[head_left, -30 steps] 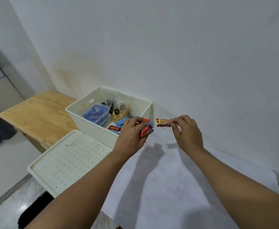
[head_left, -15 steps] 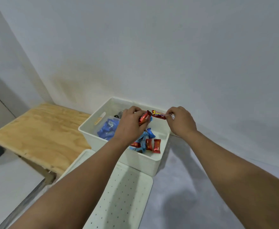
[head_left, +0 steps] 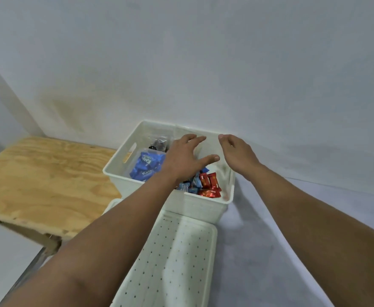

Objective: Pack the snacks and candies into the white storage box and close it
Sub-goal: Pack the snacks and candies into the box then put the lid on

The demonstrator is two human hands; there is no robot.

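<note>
**Two bare hands over an uncovered box of candy**

Both hands hang above the white storage box, which stands by the wall with its lid off. The left hand is spread flat over the middle of the box, fingers splayed and holding nothing. The right hand sits above the right rim, its fingers loosely curled downward and empty as far as can be seen.

Inside, blue candy packs fill a clear tub at the left; red candies and small blue wrappers lie against the near wall at the right. A clear bag with dark contents stands at the back. The far right corner of the box shows bare white floor.

The perforated white lid lies flat on the table, its far edge just beside the box's near wall. The grey table surface is bare to the right of box and lid. A plywood board lies left of the box, its right edge next to the box's left wall.
</note>
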